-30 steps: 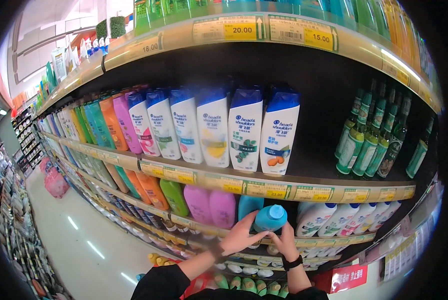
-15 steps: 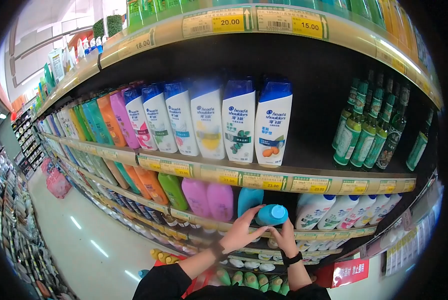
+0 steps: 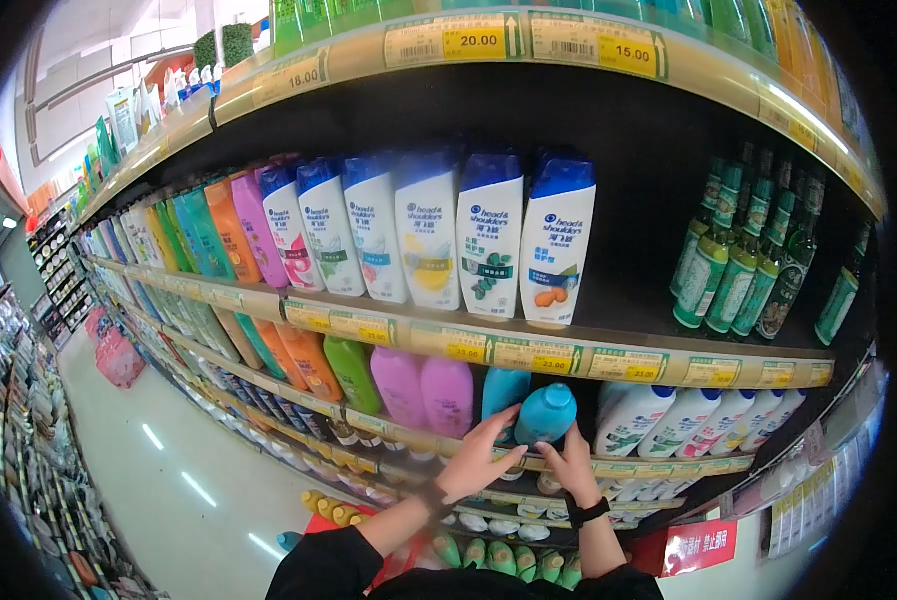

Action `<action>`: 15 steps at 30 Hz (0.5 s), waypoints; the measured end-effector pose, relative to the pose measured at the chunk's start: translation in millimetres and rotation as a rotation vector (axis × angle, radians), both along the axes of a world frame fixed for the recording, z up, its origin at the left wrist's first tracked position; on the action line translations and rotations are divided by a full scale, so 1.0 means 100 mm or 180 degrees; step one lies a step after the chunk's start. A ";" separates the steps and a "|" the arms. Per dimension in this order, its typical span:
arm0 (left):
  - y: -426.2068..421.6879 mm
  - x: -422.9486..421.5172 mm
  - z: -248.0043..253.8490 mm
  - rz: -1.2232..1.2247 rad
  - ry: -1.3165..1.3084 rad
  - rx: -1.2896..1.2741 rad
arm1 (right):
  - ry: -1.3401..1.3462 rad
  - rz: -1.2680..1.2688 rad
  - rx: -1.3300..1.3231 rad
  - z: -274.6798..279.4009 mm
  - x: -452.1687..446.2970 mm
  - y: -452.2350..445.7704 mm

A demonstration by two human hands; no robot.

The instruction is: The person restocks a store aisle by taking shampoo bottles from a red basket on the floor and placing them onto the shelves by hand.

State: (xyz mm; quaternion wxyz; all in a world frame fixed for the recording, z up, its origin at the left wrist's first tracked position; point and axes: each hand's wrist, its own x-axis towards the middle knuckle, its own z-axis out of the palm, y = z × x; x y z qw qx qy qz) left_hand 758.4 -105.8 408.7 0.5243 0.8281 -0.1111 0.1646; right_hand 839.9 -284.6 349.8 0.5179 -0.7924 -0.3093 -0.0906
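A blue bottle [image 3: 547, 412] with a blue cap is held between my two hands in front of the lower shelf, its cap end up and leaning slightly right. My left hand [image 3: 481, 460] touches the bottle's left side with its fingers, the thumb near the base. My right hand [image 3: 572, 466] grips the bottle's right side and lower part; a black band is on that wrist. Just behind, another blue bottle [image 3: 506, 388] stands on the lower shelf, partly hidden by the held one. Pink bottles [image 3: 447, 396] stand left of it.
White bottles with blue caps [image 3: 561, 245] line the middle shelf, with green glass bottles [image 3: 734, 275] to their right. More white bottles [image 3: 634, 418] stand on the lower shelf at right. A red sign [image 3: 702, 546] is low at right. An aisle floor [image 3: 184, 480] runs at left.
The held blue bottle has swung more upright, its cap rising from pointing toward me and right. My hands have shifted a little around it, and the view has moved slightly.
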 end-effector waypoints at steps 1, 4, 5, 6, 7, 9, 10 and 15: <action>0.01 -0.01 0.01 0.0002 0.0009 -0.0006 | 0.0066 -0.0004 0.0106 0.01 0.01 0.01; 0.04 -0.04 0.11 0.0018 -0.0149 0.0161 | 0.0343 -0.0087 0.0061 0.06 0.02 0.01; 0.04 -0.06 0.14 0.0171 -0.0267 0.0149 | 0.0240 -0.0170 0.0033 -0.03 0.06 0.02; 0.04 -0.07 0.16 0.0323 -0.0386 0.0138 | 0.0254 -0.0171 0.0028 -0.02 0.05 0.03; 0.03 -0.07 0.15 0.0490 -0.0621 0.0275 | 0.0262 -0.0196 0.0023 0.02 0.04 0.05; 0.02 -0.07 0.14 0.0602 -0.0600 0.0209 | 0.0290 -0.0219 0.0004 0.06 0.02 0.08; 0.02 -0.09 0.13 0.0715 -0.0595 0.0152 | 0.0346 -0.0282 -0.0010 0.07 0.01 0.09; -0.01 -0.19 -0.11 0.0637 -0.0348 0.0220 | 0.0495 -0.0414 -0.0072 0.05 0.00 0.11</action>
